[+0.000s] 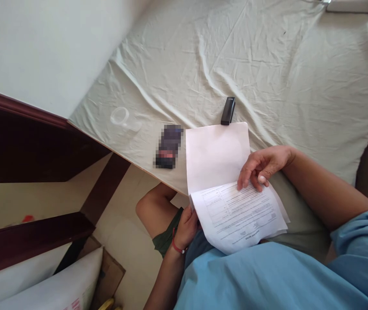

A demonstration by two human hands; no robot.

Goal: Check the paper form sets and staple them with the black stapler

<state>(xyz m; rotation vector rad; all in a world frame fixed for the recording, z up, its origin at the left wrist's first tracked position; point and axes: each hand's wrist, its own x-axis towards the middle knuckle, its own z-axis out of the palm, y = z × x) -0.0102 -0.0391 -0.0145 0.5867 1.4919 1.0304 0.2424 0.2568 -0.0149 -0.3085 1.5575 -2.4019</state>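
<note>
Printed sheets of paper (235, 215) lie across my lap and the table edge, with a blank sheet (218, 157) folded out beyond them. My left hand (187, 226), a red string at its wrist, grips the left edge of the sheets; its fingers are partly hidden beneath. Over the upper right of the printed page, my right hand (259, 168) has loosely bent fingers, thumb apart, and holds nothing. Its fingertips are at the page surface. Just past the blank sheet's far edge lies a small black object that looks like a stapler (228, 110).
A pixelated dark phone-like object (169, 146) lies left of the sheets. Farther left is a clear round plastic piece (119, 116). A wrinkled pale cloth (267, 64) covers the table. Dark wooden furniture (35, 142) and a white sack (67, 280) stand at the left.
</note>
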